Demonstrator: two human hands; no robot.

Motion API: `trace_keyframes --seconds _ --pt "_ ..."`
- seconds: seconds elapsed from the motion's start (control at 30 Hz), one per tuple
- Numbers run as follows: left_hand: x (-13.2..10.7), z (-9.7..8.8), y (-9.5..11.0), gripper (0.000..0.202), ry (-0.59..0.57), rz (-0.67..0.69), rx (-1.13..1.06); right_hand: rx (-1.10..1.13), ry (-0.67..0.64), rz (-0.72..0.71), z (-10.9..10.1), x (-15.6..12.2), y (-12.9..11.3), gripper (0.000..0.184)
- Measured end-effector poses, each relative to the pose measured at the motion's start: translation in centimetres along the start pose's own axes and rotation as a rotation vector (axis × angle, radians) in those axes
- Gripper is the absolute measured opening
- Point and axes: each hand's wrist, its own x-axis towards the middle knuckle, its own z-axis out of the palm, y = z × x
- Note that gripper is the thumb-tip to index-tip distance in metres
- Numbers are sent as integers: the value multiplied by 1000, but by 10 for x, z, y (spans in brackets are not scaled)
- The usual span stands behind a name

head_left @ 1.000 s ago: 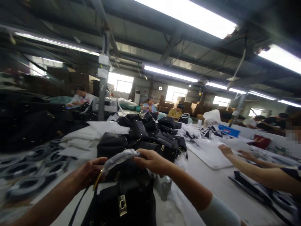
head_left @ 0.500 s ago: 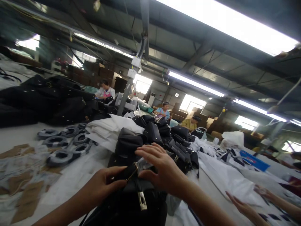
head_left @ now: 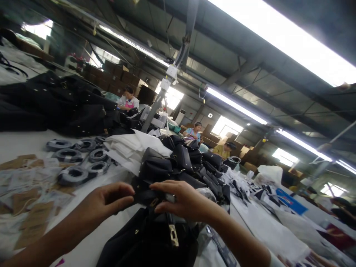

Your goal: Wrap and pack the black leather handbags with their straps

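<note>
A black handbag point(head_left: 147, 241) with a gold clasp stands in front of me at the bottom of the view. My left hand point(head_left: 104, 202) pinches the bag's top handle point(head_left: 144, 195) from the left. My right hand point(head_left: 185, 200) curls over the same handle from the right, fingers closed on it. A bit of clear plastic wrapping shows under my right fingers. Behind the bag lies a heap of more black handbags point(head_left: 180, 165).
Coiled grey straps point(head_left: 73, 174) and brown paper tags point(head_left: 25, 185) lie on the white table at left. White folded sheets point(head_left: 128, 148) sit behind them, with white bags and a blue card point(head_left: 289, 202) at right. Several workers sit further back.
The camera has swung left and tilted. Both hands have come down onto the bag's handle. The plastic-wrapped piece held up a second ago is now pressed under my right hand.
</note>
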Motion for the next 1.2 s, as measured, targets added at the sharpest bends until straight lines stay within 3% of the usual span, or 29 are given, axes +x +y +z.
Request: trace_keyframes --seconds 0.1,0.17,0.3,0.43,0.5,0.63,0.77,0.97,1.07,1.2 --pt "6 11 35 36 2 74 -123 -16 34 -52 -4 18 -20 40" --pt "7 13 46 39 -21 93 -170 -10 94 -34 -10 22 -25 29" --pt "1 7 34 55 -98 -55 -193 3 226 0 -20 15 -11 29" --pt "-11 6 19 64 -127 -146 -335 -56 253 -11 -19 7 3 33" --pt "-14 10 21 60 -128 -145 -316 -104 211 -12 -22 5 -2 37" --pt "-9 20 34 38 -95 -62 -232 -37 -25 -13 -36 3 -32 65" --pt "-3 31 39 38 -84 -1 -208 15 -60 59 -46 5 -53 34" --pt "-2 49 4 51 121 28 -262 -3 68 250 -47 -6 -47 15" --pt "-1 61 -20 59 29 73 -134 47 142 312 -44 -21 -38 12" --pt "2 78 -33 64 -107 154 8 412 223 372 -38 -42 -23 20"
